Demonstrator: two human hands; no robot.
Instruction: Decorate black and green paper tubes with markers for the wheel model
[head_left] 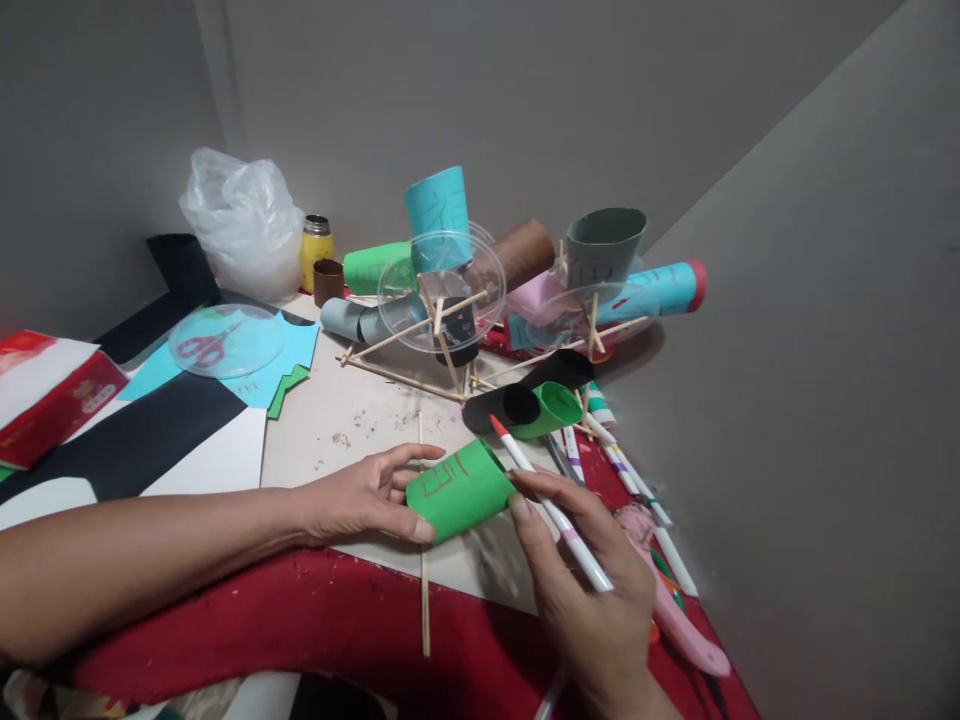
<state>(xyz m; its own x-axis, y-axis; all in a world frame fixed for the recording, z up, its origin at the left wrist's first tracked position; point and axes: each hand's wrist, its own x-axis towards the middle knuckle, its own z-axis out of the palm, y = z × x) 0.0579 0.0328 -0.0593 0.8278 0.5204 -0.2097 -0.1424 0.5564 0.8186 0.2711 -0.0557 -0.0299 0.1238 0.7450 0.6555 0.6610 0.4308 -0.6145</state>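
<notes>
A green paper tube [457, 495] with brown lines drawn on its side lies tilted between my two hands. My left hand [367, 495] grips its left end, thumb in front and fingers behind. With thumb and forefinger, my right hand [577, 550] pinches the rim at the right end. A white marker [559, 520] with a red-orange tip rests in the same right hand, its tip pointing up and left, off the tube. Under the tube runs a thin wooden stick [425, 610]. Just behind lie a black paper tube [495, 408] and another green tube [551, 408].
Behind stands a stick frame with clear plastic discs [480, 255] and coloured paper tubes. Coloured paper sheets [172, 430], a red-white packet [60, 400] and a plastic bag [240, 220] are at left. Markers [630, 475] and a pink glue gun [686, 620] line the right edge.
</notes>
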